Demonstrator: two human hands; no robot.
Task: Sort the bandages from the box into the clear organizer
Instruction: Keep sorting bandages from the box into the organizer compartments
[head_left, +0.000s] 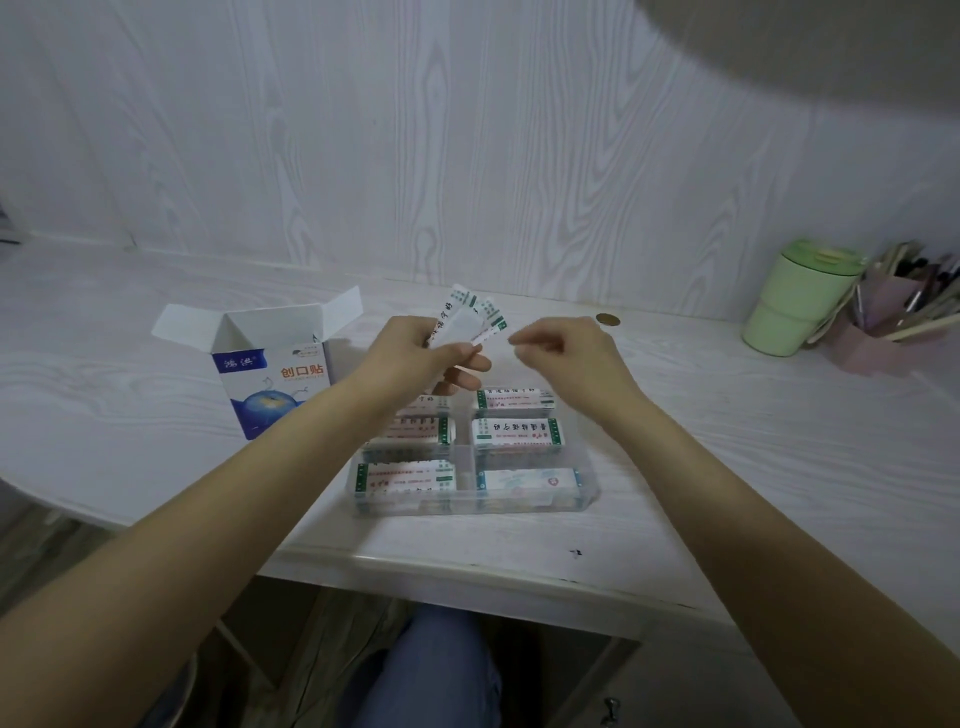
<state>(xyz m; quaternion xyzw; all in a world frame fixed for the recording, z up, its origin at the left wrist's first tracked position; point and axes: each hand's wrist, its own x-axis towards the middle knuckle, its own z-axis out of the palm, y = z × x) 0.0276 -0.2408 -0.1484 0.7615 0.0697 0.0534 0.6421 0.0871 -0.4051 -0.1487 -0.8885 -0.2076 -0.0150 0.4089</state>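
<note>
My left hand (415, 353) grips a small fan of wrapped bandages (470, 317), held above the far side of the clear organizer (589, 491). My right hand (563, 351) hovers just right of the bandages with fingers curled and nothing visible between them. The organizer sits on the desk before me, and its compartments hold stacks of white bandages with green ends (514, 434). The open blue and white bandage box (265, 364) stands upright to the left, flaps raised.
A green lidded cup (795, 296) and a pink holder full of pens (888, 322) stand at the back right. A small round coin (607, 319) lies behind my right hand. The desk's front edge runs just below the organizer; my knee shows underneath.
</note>
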